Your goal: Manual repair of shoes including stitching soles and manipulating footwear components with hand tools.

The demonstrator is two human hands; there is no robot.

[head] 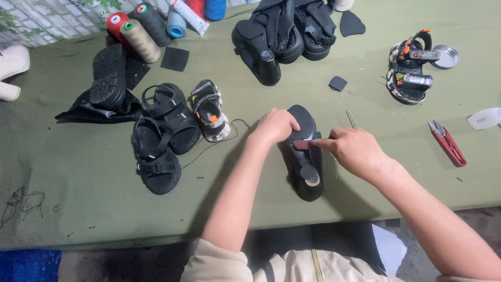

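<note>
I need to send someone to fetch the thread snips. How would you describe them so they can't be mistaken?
Start at the green cloth-covered table and go to its right edge, right of the person's right hand. The small red-handled thread snips lie there flat, metal tips pointing up-left. They are the only red tool, below a white plastic piece.

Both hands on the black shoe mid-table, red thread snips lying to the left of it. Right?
Not quite. The head view shows both the left hand and right hand on the black shoe, but the red thread snips lie to the right of it, on the green table.
</note>
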